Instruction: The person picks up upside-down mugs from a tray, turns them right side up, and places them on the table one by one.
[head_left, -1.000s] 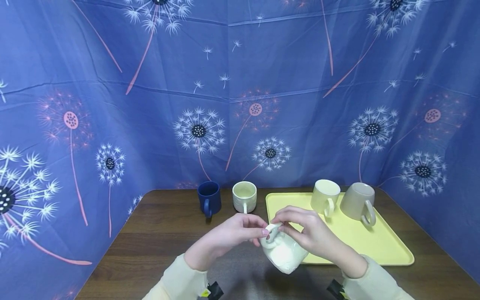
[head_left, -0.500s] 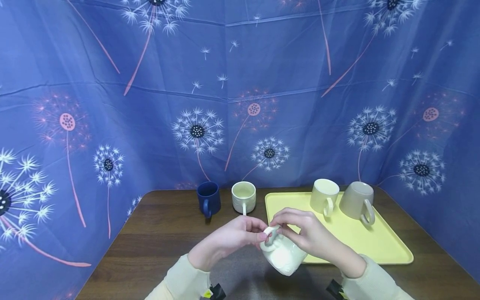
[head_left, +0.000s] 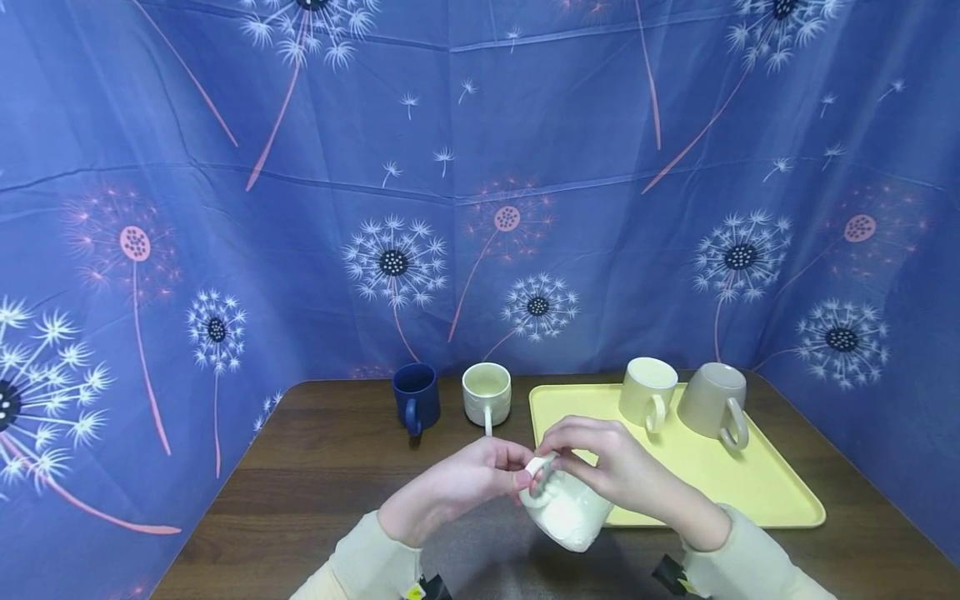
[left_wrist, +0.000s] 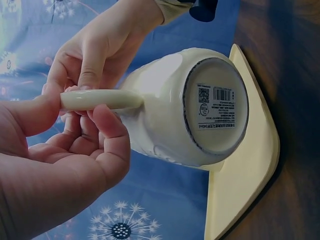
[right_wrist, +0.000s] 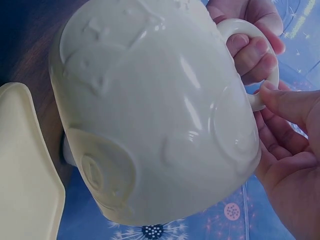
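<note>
A cream mug (head_left: 570,512) with raised patterns is held tilted above the table's front part. Both hands grip its handle (left_wrist: 102,99). My left hand (head_left: 472,483) pinches the handle between thumb and fingers, with fingertips through the loop in the right wrist view. Thumb and fingers of my right hand (head_left: 618,467) pinch the handle too, nearer the mug's body. The mug's underside faces the left wrist camera and bears a printed label (left_wrist: 216,106) with a barcode and a square code. In the right wrist view, embossed shapes cover the mug's side (right_wrist: 165,120).
On a yellow tray (head_left: 772,492) at right, a cream mug (head_left: 647,398) and a grey mug (head_left: 708,404) stand upside down. A navy mug (head_left: 417,398) and a whitish mug (head_left: 486,400) stand upright at the back of the wooden table (head_left: 322,467). A blue patterned cloth (head_left: 600,208) hangs behind.
The held mug has turned slightly at its handle. My left hand has shifted a little right and down, while my right hand has barely moved.
</note>
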